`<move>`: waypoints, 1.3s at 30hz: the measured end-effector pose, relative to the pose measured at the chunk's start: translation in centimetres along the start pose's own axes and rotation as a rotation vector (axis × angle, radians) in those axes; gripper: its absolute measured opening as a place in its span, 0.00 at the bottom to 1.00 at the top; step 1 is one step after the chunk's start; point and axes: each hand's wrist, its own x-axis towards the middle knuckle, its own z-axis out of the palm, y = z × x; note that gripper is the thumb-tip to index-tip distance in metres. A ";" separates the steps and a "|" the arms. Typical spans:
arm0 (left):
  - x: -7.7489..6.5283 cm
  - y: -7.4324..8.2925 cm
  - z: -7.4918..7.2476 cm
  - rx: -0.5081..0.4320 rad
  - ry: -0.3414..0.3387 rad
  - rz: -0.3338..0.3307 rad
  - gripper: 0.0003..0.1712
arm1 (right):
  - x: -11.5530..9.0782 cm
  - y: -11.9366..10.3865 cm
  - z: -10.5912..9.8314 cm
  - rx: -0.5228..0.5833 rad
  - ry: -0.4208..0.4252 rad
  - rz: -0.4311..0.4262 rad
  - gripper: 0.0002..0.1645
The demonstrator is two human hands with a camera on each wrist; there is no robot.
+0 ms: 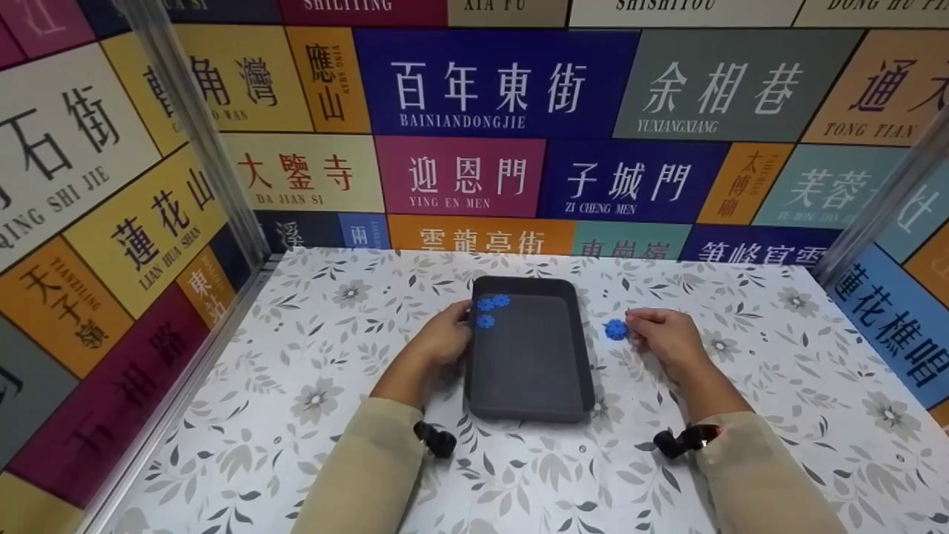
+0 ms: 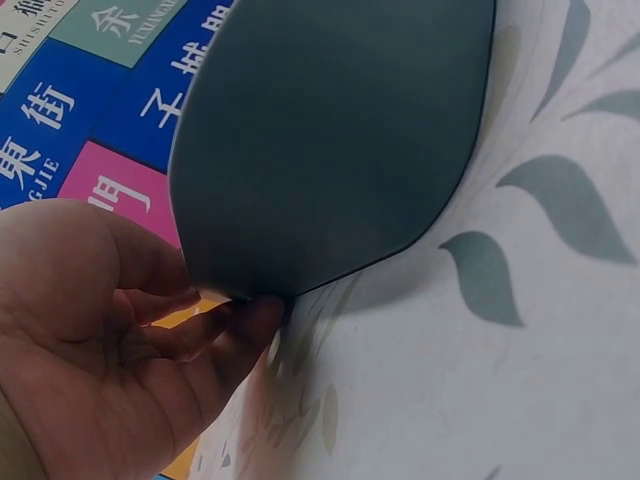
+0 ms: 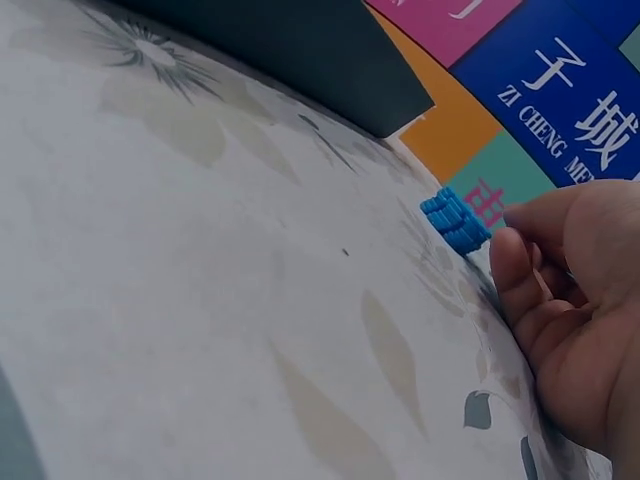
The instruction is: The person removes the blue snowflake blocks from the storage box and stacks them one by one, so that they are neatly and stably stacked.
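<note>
A dark grey rectangular tray (image 1: 528, 371) lies on the table, with several small blue gear-shaped pieces (image 1: 485, 321) in its far left corner. My left hand (image 1: 442, 335) grips the tray's left side; in the left wrist view its fingertips (image 2: 262, 315) are at the bottom edge of the tray wall (image 2: 330, 140). To the right of the tray, my right hand (image 1: 667, 337) pinches at the edge of a blue gear-shaped piece (image 1: 614, 329). The right wrist view shows this blue piece (image 3: 457, 222) as layered ridged discs at the fingertips, close above the tabletop.
A white cloth with grey flowers and leaves covers the table (image 1: 311, 460). Panels with coloured street-name blocks (image 1: 497, 81) rise behind and at both sides. Metal posts (image 1: 222, 170) stand at the corners. A small black camera (image 1: 437, 439) sits on each wrist.
</note>
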 end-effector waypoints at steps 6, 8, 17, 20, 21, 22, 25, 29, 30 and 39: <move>0.0 0.0 0.1 -0.022 0.001 -0.007 0.34 | -0.8 -1.6 0.8 0.063 -0.002 -0.034 0.31; 0.0 -0.1 0.1 -0.038 -0.003 -0.010 0.34 | -1.3 -2.6 1.5 0.116 -0.019 -0.042 0.31; -0.1 -0.1 0.0 -0.041 -0.010 -0.001 0.34 | -3.3 -7.3 6.2 0.331 -0.108 -0.084 0.19; -0.2 0.0 -0.1 -0.022 -0.009 0.008 0.34 | -3.7 -8.6 7.7 0.418 -0.148 -0.098 0.16; -0.2 0.1 -0.1 -0.011 -0.008 0.011 0.34 | -3.8 -9.0 8.3 0.441 -0.161 -0.099 0.15; -0.2 0.1 -0.1 0.000 -0.008 0.014 0.34 | -3.9 -9.3 8.8 0.464 -0.171 -0.096 0.13; -0.2 0.2 -0.1 0.029 -0.006 0.019 0.34 | -3.8 -10.2 10.2 0.512 -0.200 -0.073 0.09; -0.1 0.3 -0.1 0.026 -0.009 0.008 0.34 | -2.8 -11.1 12.0 0.552 -0.218 -0.032 0.11; -0.1 0.3 -0.1 0.026 -0.010 0.003 0.34 | -2.4 -11.3 12.4 0.552 -0.214 -0.024 0.11; -0.1 0.2 -0.2 0.006 -0.014 -0.017 0.35 | 1.9 -12.1 14.9 0.539 -0.185 -0.002 0.06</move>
